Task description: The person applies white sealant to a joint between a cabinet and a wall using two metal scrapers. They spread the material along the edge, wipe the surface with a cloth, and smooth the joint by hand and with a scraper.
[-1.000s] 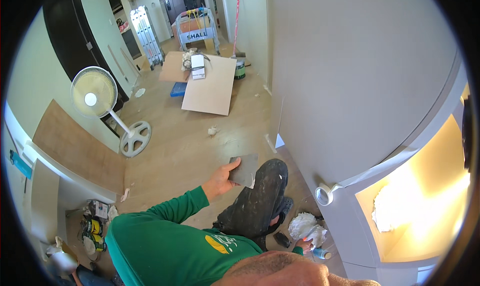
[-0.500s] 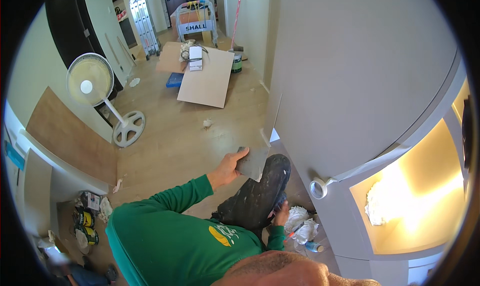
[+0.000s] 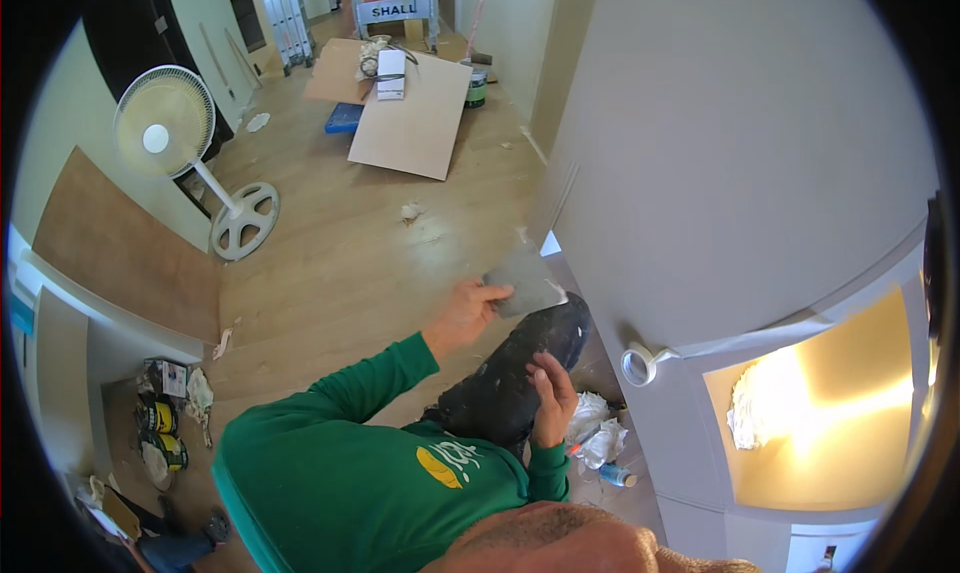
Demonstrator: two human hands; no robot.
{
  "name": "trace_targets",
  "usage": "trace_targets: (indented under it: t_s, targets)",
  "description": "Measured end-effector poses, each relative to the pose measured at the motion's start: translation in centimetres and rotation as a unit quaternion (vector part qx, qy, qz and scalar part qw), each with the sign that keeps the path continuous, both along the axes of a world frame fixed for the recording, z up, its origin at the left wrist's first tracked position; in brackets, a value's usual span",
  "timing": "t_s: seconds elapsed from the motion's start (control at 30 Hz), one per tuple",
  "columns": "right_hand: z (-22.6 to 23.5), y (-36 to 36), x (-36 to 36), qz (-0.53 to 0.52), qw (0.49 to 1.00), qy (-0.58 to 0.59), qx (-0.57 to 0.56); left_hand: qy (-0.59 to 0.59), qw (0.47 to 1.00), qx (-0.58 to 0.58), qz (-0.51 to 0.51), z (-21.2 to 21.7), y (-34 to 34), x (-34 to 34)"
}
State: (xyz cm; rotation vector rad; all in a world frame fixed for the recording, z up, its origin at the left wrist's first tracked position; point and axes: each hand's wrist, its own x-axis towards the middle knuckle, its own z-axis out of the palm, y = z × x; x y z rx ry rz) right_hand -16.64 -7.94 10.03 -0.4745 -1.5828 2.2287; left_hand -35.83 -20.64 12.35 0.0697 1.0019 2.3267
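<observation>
My left hand (image 3: pixel 470 311) grips a flat grey plate (image 3: pixel 522 281) by its near left corner. Whitish paste shows along the plate's right edge, and the plate is above my bent knee. Just over the dark, paint-spotted trouser leg (image 3: pixel 500 381), my right hand (image 3: pixel 553 398) is raised with fingers loosely bent and apart. I see nothing in it. Beside that hand on the floor lie crumpled white plastic sheets (image 3: pixel 598 435) and a small blue roll (image 3: pixel 617 475).
A grey panel (image 3: pixel 740 143) rises at my right, with a roll of masking film (image 3: pixel 638 365) hanging from its edge beside a lit niche (image 3: pixel 850 423). A fan (image 3: pixel 235 213) stands left. Boards (image 3: pixel 410 123) lie ahead. Tins (image 3: pixel 160 433) and another person's leg (image 3: pixel 175 551) are lower left.
My right hand has come up from beside my lower leg to above the thigh. The left hand has moved the plate slightly up and right and tilted it. The view has tipped downward a little.
</observation>
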Motion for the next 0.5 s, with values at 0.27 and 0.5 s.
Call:
trace_targets:
  t_s: [0.27,0.5]
  targets:
    - [0.2,-3.4,-8.1,-0.107,0.992,0.06,-0.016,0.011,0.997,-0.073,0.0,0.7,0.4,2.6]
    - [-0.6,1.7,-7.5,-0.126,0.982,0.088,-0.111,0.181,0.944,-0.273,-0.029,-7.5,-3.1,0.3]
